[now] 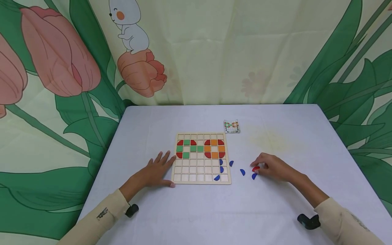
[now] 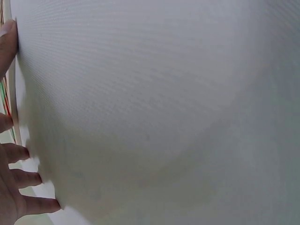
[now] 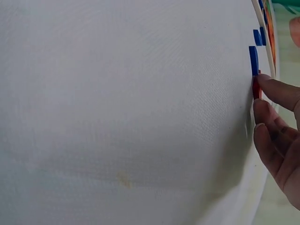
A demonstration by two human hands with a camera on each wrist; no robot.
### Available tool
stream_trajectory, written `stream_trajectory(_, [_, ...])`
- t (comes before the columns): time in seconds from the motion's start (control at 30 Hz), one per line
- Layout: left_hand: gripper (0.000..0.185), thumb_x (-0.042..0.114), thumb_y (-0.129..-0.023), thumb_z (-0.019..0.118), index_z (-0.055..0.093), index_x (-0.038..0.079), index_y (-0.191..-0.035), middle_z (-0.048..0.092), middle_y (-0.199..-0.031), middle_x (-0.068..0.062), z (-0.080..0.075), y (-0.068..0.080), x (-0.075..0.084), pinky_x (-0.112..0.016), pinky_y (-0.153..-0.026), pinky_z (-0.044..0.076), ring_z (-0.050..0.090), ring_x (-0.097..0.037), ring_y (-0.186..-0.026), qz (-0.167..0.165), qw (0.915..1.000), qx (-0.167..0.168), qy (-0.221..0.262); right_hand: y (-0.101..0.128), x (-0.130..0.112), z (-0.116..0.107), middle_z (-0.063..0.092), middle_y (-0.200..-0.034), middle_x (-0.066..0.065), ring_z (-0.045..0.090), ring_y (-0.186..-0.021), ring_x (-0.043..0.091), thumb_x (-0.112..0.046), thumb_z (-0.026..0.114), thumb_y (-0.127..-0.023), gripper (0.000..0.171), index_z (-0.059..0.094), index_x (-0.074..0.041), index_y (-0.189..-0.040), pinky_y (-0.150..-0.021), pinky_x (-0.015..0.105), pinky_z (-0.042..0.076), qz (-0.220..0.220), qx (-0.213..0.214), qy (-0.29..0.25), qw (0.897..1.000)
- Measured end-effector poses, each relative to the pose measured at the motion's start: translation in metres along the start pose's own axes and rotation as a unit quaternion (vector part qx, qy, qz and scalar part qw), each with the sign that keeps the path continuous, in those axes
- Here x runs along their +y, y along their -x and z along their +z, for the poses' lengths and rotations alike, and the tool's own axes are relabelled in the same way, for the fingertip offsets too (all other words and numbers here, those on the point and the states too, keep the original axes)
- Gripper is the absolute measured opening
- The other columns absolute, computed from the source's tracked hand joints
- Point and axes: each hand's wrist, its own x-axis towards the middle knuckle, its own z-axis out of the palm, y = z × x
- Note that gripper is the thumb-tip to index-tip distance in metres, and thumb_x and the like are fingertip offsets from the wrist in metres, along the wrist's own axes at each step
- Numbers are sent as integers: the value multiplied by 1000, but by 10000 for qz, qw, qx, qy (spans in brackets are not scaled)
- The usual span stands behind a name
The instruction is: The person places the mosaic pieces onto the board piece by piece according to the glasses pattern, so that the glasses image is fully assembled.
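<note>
A wooden grid board lies on the table with red, green and orange pieces in its upper cells. Three blue half-round pieces lie at its lower right. My left hand rests with fingers spread at the board's left edge, thumb and a fingertip touching the frame. Beyond the board's right side, my right hand pinches a red piece between thumb and finger, low over the cloth. In the right wrist view the red piece shows between the fingertips, close beside a blue piece.
Between board and right hand lie loose blue half-round pieces, one near the frame, another midway, a third just below the red piece. A small pattern card lies behind the board. White cloth covers the table.
</note>
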Motion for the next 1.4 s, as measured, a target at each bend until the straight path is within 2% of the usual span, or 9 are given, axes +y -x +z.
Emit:
stream_trajectory(0.3, [111,69,-77,73,21,18,-162,13,-169,-16,1,0,0,-73,-110,26,11,-48,-153,14,10000,19,-19,4,1,1,65,-98,-2,54,-81,9,-12,82,-83,27,78,-13,-109,-63,20,47,138,167,248,9995])
stream_trajectory(0.67, [112,68,-76,73,21,18,-162,12,-169,-16,-1,1,1,-73,-111,26,11,-48,-153,-20,10000,-23,-50,5,-1,3,68,-91,-10,54,-77,9,-12,78,-87,15,70,-21,-96,-65,19,47,-80,-31,-194,9998])
stream_trajectory(0.93, [111,67,-77,74,22,17,-161,13,-168,-17,-2,0,1,-73,-111,26,11,-49,-153,-7,10000,-19,-30,-10,-16,3,70,-101,1,57,-71,12,-9,74,-90,15,69,-17,-102,-63,22,52,-21,-88,-545,9985])
stream_trajectory(1.27, [112,70,-76,72,22,18,-161,13,-168,-17,2,-1,0,-74,-110,26,12,-48,-153,24,10000,59,-50,-35,-36,9,73,-108,3,59,-70,12,-14,73,-92,20,75,-11,-112,-61,23,53,-253,-52,-743,9969])
stream_trajectory(1.4, [112,70,-76,73,21,18,-162,13,-168,-17,3,0,0,-74,-110,26,12,-49,-153,20,10000,67,-59,-46,-47,12,74,-105,4,60,-67,14,-14,72,-93,20,74,-10,-113,-60,23,53,-282,-161,-978,9947])
